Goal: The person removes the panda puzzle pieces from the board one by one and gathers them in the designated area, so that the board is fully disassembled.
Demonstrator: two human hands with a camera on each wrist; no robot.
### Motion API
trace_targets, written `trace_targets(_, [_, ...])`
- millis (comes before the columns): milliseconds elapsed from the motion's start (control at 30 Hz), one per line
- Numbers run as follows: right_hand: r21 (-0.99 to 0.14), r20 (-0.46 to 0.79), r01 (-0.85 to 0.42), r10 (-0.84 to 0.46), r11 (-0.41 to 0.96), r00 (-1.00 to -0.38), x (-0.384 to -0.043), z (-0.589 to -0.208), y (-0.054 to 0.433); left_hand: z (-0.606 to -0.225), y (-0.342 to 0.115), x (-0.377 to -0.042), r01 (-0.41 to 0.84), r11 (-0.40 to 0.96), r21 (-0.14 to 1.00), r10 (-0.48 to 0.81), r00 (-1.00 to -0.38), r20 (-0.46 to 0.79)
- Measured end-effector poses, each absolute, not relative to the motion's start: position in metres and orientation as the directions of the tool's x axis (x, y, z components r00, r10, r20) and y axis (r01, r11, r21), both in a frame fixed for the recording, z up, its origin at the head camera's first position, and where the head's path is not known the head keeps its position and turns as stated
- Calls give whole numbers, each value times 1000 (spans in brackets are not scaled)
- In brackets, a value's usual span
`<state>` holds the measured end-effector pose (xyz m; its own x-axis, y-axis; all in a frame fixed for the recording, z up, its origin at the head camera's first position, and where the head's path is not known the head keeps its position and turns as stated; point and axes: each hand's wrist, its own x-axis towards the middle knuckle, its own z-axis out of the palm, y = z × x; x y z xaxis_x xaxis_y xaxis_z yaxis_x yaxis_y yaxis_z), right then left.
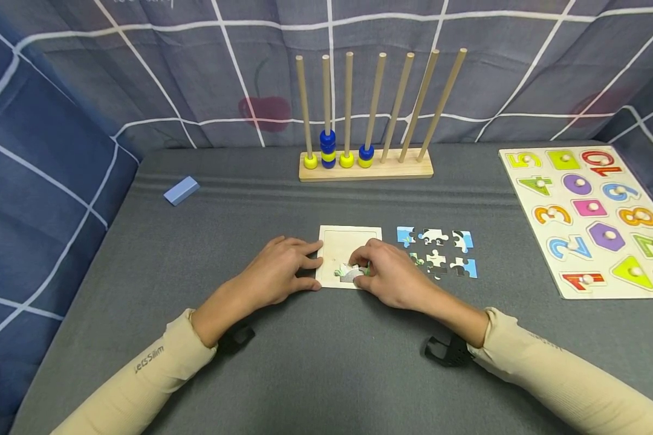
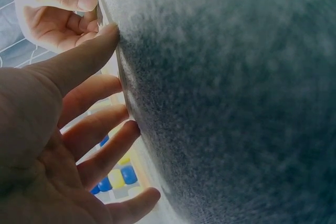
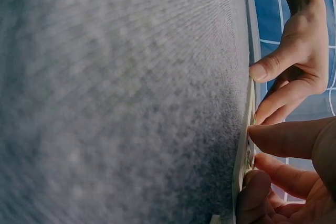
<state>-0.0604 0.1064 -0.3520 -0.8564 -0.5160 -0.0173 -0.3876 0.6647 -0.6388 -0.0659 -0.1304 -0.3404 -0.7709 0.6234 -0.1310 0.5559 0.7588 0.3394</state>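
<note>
A square wooden puzzle tray (image 1: pixel 334 241) lies on the grey table, with a white, grey and green puzzle piece (image 1: pixel 350 273) in its lower part. My left hand (image 1: pixel 276 272) rests at the tray's left edge, thumb and fingers extended against the frame. Over the right half of the tray, my right hand (image 1: pixel 394 275) has thumb and fingers curled together and pinches a piece, mostly hidden beneath the fingertips. Just right of the tray lie several loose jigsaw pieces (image 1: pixel 435 258) in black, white, blue and green. In the right wrist view, the right thumb (image 3: pixel 283 139) touches down at the tray.
Behind the tray stands a wooden peg rack (image 1: pixel 366 173) with blue and yellow beads on some pegs. A number-and-shape board (image 1: pixel 539 241) lies at the right. A blue block (image 1: pixel 182 191) is at the far left, and a gridded cloth (image 1: pixel 196 72) hangs behind.
</note>
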Motion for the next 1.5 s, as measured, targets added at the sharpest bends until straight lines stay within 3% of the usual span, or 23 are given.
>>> trace_targets(667, [-700,-6,-357,-506,618,-863,-56,-355,107,-340,-131,-67,567,754,333,629,-769,-114])
trace_targets(1500, [-831,45,-307,-494,464,-868,-56,-352,117,-341,-131,-66,567,753,334,631,-767,-120])
